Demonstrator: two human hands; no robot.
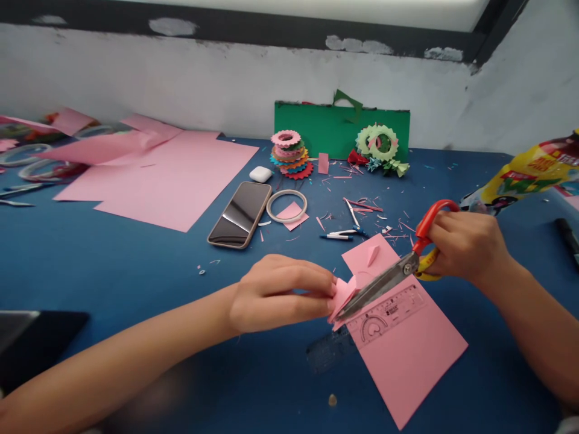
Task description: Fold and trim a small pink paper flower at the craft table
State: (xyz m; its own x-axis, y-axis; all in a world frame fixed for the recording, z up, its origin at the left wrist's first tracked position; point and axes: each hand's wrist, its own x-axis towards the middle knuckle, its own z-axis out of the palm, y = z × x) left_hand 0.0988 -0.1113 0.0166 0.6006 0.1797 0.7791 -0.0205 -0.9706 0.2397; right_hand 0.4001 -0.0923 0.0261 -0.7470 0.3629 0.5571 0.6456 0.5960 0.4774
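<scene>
My left hand (275, 295) pinches a small folded pink paper piece (342, 295) by its left side, just above the blue table (136, 271). My right hand (465, 244) grips red-and-yellow-handled scissors (393, 274); their blades are nearly closed on the folded piece's right edge. Under the scissors lies a pink paper sheet (407, 361) with a clear ruler (380, 319) across it.
A phone (240, 214), a tape ring (286, 205) and a white earbud case (260, 174) lie mid-table. Large pink sheets (167, 175) spread at the back left. Stacked paper rosettes (289, 155), green card (325, 126), a compass (346, 232), paper scraps and a yellow packet (529, 175) sit behind.
</scene>
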